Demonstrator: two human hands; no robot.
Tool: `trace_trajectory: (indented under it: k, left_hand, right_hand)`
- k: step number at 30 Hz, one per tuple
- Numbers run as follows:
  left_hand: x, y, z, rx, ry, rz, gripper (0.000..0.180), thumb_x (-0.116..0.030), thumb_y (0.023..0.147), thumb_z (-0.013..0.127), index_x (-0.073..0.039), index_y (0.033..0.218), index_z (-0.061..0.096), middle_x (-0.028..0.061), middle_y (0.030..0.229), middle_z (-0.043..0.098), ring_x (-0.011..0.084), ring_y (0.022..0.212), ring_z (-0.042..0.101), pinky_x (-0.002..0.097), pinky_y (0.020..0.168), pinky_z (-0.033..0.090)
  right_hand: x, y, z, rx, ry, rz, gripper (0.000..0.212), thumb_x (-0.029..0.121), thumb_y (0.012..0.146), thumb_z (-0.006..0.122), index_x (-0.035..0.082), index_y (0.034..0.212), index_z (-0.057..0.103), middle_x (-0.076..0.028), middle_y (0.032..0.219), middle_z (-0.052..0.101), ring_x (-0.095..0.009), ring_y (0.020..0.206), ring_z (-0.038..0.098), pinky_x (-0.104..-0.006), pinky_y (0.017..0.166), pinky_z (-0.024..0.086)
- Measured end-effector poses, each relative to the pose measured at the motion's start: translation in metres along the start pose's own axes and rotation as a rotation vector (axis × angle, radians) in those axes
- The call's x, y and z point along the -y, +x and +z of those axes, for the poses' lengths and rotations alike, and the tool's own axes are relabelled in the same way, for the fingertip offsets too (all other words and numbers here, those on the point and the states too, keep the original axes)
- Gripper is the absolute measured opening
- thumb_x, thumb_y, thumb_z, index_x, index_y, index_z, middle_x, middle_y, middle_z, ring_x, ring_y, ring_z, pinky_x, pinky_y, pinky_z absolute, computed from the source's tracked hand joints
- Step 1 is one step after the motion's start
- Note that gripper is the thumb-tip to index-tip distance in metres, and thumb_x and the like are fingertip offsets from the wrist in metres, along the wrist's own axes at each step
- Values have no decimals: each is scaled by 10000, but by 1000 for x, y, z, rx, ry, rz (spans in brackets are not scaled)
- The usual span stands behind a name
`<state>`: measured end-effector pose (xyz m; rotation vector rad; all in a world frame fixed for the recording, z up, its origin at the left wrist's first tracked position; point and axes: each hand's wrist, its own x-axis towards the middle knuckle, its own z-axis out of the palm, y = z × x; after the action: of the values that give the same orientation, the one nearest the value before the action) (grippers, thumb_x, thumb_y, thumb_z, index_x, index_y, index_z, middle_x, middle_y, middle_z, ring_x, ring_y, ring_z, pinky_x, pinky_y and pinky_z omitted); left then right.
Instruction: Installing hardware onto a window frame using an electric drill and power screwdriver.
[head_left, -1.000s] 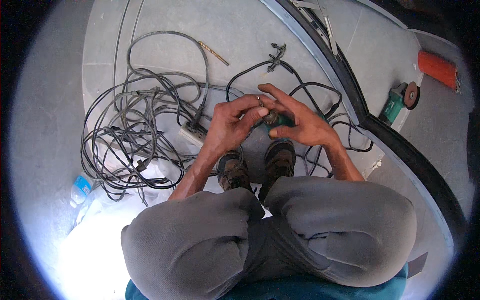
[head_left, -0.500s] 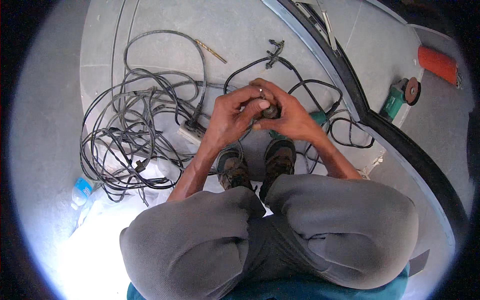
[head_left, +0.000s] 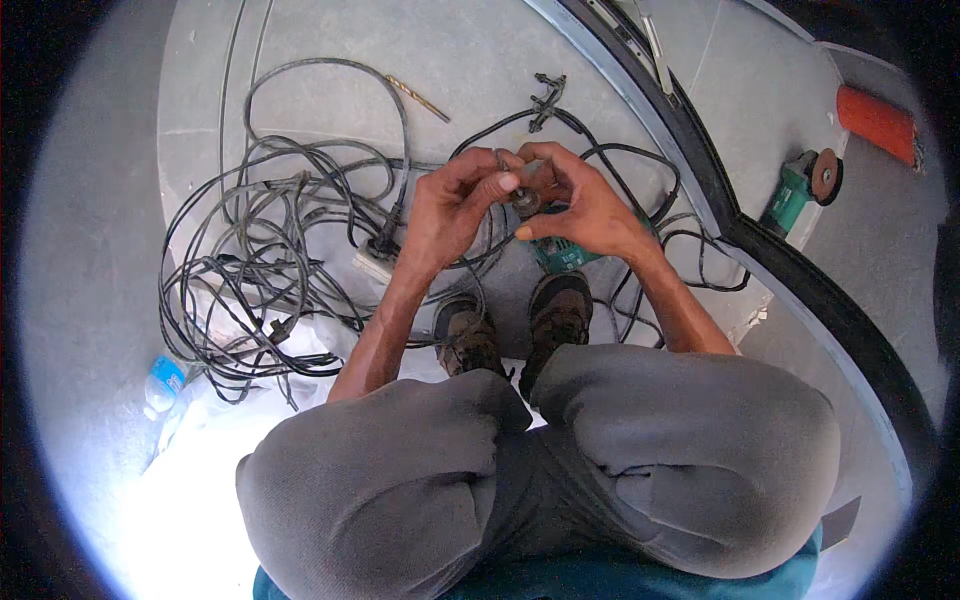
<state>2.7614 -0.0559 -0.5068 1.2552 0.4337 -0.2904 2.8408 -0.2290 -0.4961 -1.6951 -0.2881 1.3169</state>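
Note:
Both of my hands meet above my feet. My left hand [head_left: 455, 205] pinches a small dark round chuck [head_left: 525, 200] with thumb and fingers. My right hand [head_left: 585, 205] curls around the same part from the right and holds the green power drill [head_left: 560, 257], whose body shows just below my palm. A black cord runs from the drill along the floor. A ring sits on one left finger. Most of the drill is hidden by my hands.
A tangle of black cables [head_left: 280, 250] lies at the left. A long drill bit [head_left: 418, 98] and a black clip [head_left: 545, 95] lie beyond it. A green angle grinder [head_left: 800, 185] and an orange cylinder [head_left: 878, 120] lie right of a dark curved frame [head_left: 700, 150]. A water bottle [head_left: 160, 385] lies at lower left.
My right hand, spread over the green drill before, has closed against my left hand. Both hands have lifted slightly away from my shoes with the chuck between them.

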Motion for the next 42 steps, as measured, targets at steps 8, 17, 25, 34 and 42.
trace_trajectory:
  k: [8,17,25,34,42]
  left_hand:
    - [0,-1,0,-22,98,31,166,-101,874,599,18,989,603,94,953,650,158,898,607,298,822,480]
    - [-1,-2,3,-70,16,18,175,-93,862,614,31,984,599,86,905,656,154,880,617,283,796,486]
    - [-1,2,5,-76,36,2,184,-96,858,623,37,982,598,95,889,659,138,851,619,267,773,489]
    - [5,5,-1,-75,3,41,177,-110,868,617,34,968,591,83,869,660,117,830,610,251,740,489]
    - [6,5,-2,-68,48,33,179,-135,869,620,15,963,593,77,852,672,102,817,604,247,745,480]
  right_hand:
    - [6,-5,5,-92,-56,-72,748,116,656,774,18,1291,392,-168,1186,544,-225,1076,543,-348,891,443]
    - [-4,-3,6,-78,-20,-118,811,106,640,793,51,1333,375,-117,1222,522,-215,1040,563,-359,908,442]
    - [-8,-6,1,-61,147,-139,778,99,658,782,66,1333,396,-115,1210,537,-209,1038,566,-355,917,441]
    - [-12,-4,5,-66,140,-166,769,71,708,723,83,1369,329,-126,1116,601,-211,1010,572,-333,913,420]
    - [-14,6,9,-57,-2,-151,759,26,697,706,63,1357,333,-137,1071,610,-200,971,581,-333,885,435]
